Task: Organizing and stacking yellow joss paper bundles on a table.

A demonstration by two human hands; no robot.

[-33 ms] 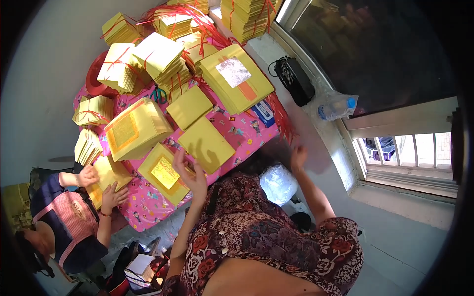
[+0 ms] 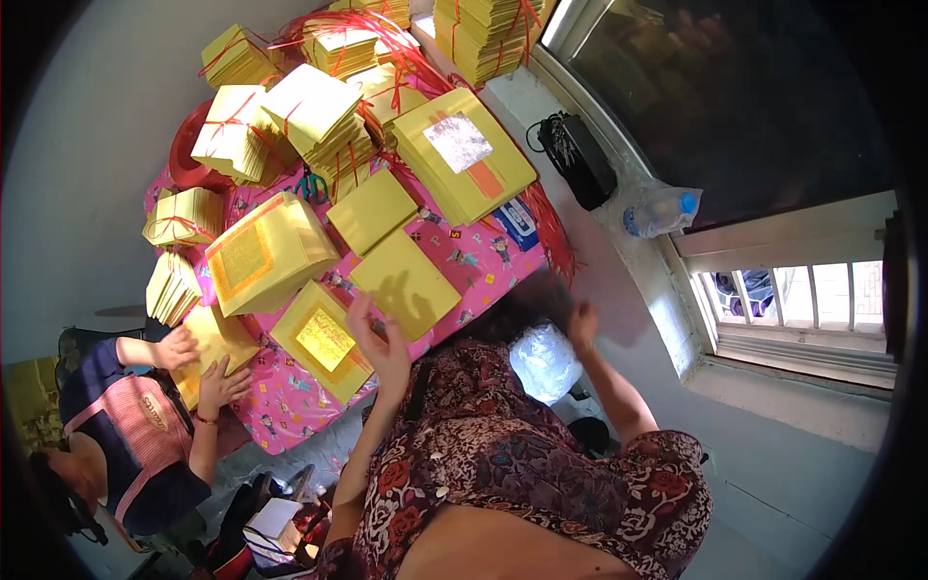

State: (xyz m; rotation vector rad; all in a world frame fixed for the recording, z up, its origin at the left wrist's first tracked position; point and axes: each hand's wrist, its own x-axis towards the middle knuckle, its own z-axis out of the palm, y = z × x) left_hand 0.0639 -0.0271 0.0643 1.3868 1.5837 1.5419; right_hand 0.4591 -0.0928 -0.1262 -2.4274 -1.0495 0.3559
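Note:
My left hand (image 2: 384, 346) is open, its fingers apart, above the near table edge. It is between a yellow paper stack with a gold foil square (image 2: 325, 338) and a plain yellow stack (image 2: 405, 295), on which a hand-shaped shadow falls. Whether it touches the paper I cannot tell. Beyond the right corner of the table, my right hand (image 2: 582, 331) has its fingers curled together. A dark blurred shape lies just left of them; whether they hold it is unclear. Farther back are a smaller plain yellow stack (image 2: 372, 212) and a large stack with a silver square (image 2: 464, 159).
A pink patterned cloth (image 2: 275, 411) covers the table. Bundles tied with red ribbon (image 2: 232, 130), teal-handled scissors (image 2: 310, 187) and a red roll (image 2: 188, 145) stand farther back. At left a co-worker's hands (image 2: 224, 384) rest on yellow paper. A bottle (image 2: 660, 213) lies on the windowsill.
My right hand has dropped slightly toward me, and a dark blur now shows beside it. My left hand has shifted only slightly. The stacks have stayed in place.

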